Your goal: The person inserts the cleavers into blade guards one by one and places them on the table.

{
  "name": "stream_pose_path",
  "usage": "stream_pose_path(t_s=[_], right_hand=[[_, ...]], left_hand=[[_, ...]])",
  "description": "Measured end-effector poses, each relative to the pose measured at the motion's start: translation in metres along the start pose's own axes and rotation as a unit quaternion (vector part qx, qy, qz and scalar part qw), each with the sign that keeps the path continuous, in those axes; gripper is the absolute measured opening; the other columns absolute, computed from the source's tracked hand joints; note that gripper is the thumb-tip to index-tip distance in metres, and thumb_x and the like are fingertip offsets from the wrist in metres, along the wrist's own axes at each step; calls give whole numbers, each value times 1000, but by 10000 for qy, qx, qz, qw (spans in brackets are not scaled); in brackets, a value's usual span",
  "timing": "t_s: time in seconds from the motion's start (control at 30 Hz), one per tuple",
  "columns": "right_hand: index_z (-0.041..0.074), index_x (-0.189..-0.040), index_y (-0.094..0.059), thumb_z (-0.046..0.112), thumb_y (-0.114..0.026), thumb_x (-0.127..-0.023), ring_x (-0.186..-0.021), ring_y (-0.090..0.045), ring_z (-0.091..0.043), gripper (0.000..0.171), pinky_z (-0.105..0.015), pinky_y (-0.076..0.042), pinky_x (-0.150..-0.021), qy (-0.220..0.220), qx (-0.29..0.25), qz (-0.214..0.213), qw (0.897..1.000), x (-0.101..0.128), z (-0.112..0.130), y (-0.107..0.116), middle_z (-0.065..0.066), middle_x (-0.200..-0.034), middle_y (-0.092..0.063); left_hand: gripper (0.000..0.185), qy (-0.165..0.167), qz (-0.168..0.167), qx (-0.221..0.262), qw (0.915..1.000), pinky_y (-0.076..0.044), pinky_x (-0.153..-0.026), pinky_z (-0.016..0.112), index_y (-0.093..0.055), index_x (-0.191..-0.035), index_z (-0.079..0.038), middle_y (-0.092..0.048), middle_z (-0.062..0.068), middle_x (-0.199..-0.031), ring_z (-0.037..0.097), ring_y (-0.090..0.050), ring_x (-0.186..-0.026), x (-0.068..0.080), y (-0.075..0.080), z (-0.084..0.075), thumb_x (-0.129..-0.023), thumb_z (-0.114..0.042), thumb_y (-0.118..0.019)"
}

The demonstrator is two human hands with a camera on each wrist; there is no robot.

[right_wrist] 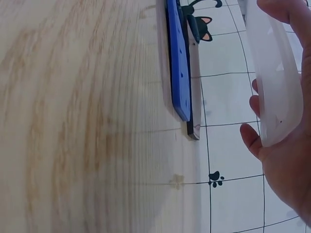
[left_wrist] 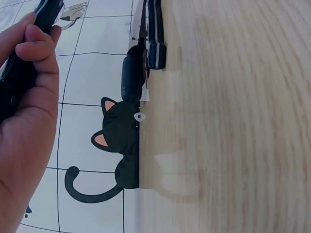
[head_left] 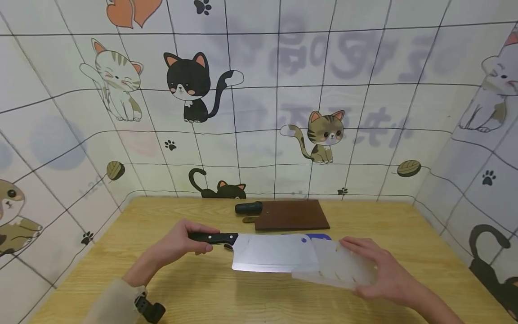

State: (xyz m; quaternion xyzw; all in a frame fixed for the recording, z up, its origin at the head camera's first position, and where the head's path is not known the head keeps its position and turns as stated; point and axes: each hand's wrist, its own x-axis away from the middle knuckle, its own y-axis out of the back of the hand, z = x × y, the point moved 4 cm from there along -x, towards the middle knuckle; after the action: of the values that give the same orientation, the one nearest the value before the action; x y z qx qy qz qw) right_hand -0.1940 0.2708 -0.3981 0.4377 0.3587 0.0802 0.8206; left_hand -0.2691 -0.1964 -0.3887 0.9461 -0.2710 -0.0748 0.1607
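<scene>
My left hand point(head_left: 182, 243) grips the black riveted handle point(head_left: 212, 237) of a cleaver point(head_left: 271, 254), held level above the table with its wide blade pointing right. In the left wrist view the fingers curl round that handle point(left_wrist: 46, 17). A translucent whitish blade cover point(head_left: 344, 267) is pinched between the thumb and fingers of my right hand point(head_left: 386, 274). Its left end overlaps the blade's tip, which shows faintly through it. The right wrist view has this cover point(right_wrist: 277, 82) edge-on, against the palm.
Behind the cleaver lies a blue knife cover point(right_wrist: 180, 68), mostly hidden in the head view. Near it is another black knife handle point(left_wrist: 156, 43). Further back on the wooden table point(head_left: 162, 288) are a dark brown board point(head_left: 291, 215) and a black cylindrical handle point(head_left: 248, 208). Cat-patterned cloth walls surround the table.
</scene>
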Motion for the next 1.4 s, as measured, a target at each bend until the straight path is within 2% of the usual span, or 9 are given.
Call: stream_pose_path(t_s=[0.17, 0.33, 0.47, 0.67, 0.77, 1.0, 1.1, 1.23, 1.4], right_hand=[[26, -141, -64, 26, -95, -52, -121, -50, -3, 94, -37, -48, -85, -295, -109, 342, 9989, 0, 1, 2, 10, -137, -59], [26, -142, -63, 24, -95, -52, -122, -51, -6, 95, -32, -48, -84, -52, -535, 711, 9960, -2, 9, 0, 9, -140, -58], [23, -143, -63, 26, -97, -52, -123, -49, -5, 97, -33, -47, -84, 167, -381, 379, 9984, -8, 12, 2, 6, -140, -59], [18, -140, -65, 26, -98, -46, -122, -47, -2, 100, -34, -46, -84, 26, -82, -86, 9999, -11, 9, -1, 3, -137, -61], [20, -139, -66, 25, -98, -46, -121, -48, -2, 98, -34, -47, -84, -1, -57, -77, 10000, -10, 11, -4, 5, -136, -62], [24, -142, -63, 28, -96, -50, -126, -49, -5, 98, -36, -49, -87, 306, -262, 454, 9982, -13, 22, -10, 10, -143, -58], [22, -141, -64, 29, -96, -51, -124, -50, -7, 96, -40, -50, -86, 419, -115, 317, 9986, -16, 24, -10, 8, -141, -60], [21, -140, -65, 32, -97, -51, -118, -52, -7, 94, -51, -47, -81, 199, 35, 89, 9998, -21, 22, -11, 6, -137, -62], [23, -137, -67, 33, -97, -52, -117, -52, -7, 91, -54, -43, -82, -153, -64, 157, 9997, -20, 22, -14, 6, -136, -63]], left_hand=[[40, -58, 247, -191, 9995, -49, -64, 29, -72, -126, 1, -73, 12, -94, 13, -59, -71, -1, 0, 0, -88, -5, -78], [37, -184, 601, -178, 9979, -48, -64, 28, -73, -124, 3, -72, 14, -95, 13, -58, -70, -3, -2, -3, -87, -2, -77], [39, -100, 370, -75, 9992, -50, -67, 30, -71, -126, 4, -72, 11, -90, 14, -60, -72, -6, -5, -3, -88, -6, -78], [42, 19, -122, 29, 9999, -54, -70, 30, -70, -128, 4, -73, 13, -99, 16, -65, -77, -9, -7, 1, -89, -10, -80], [40, -44, -88, -10, 10000, -54, -69, 30, -71, -125, 4, -73, 13, -98, 16, -65, -76, -8, -7, 2, -88, -7, -80], [36, -221, 423, -114, 9988, -51, -67, 31, -72, -124, 4, -74, 8, -91, 14, -61, -71, -10, -14, -2, -89, -3, -77], [37, -119, 270, -68, 9995, -51, -68, 30, -72, -125, 3, -74, 9, -94, 13, -62, -73, -10, -18, -2, -89, -5, -77], [38, 31, -4, -7, 10000, -52, -68, 30, -72, -126, 0, -74, 14, -98, 14, -63, -75, -11, -26, -2, -90, -11, -78], [37, -131, 63, -6, 9999, -52, -68, 27, -72, -126, 2, -73, 22, -103, 13, -64, -76, -10, -30, -3, -91, -8, -77]])
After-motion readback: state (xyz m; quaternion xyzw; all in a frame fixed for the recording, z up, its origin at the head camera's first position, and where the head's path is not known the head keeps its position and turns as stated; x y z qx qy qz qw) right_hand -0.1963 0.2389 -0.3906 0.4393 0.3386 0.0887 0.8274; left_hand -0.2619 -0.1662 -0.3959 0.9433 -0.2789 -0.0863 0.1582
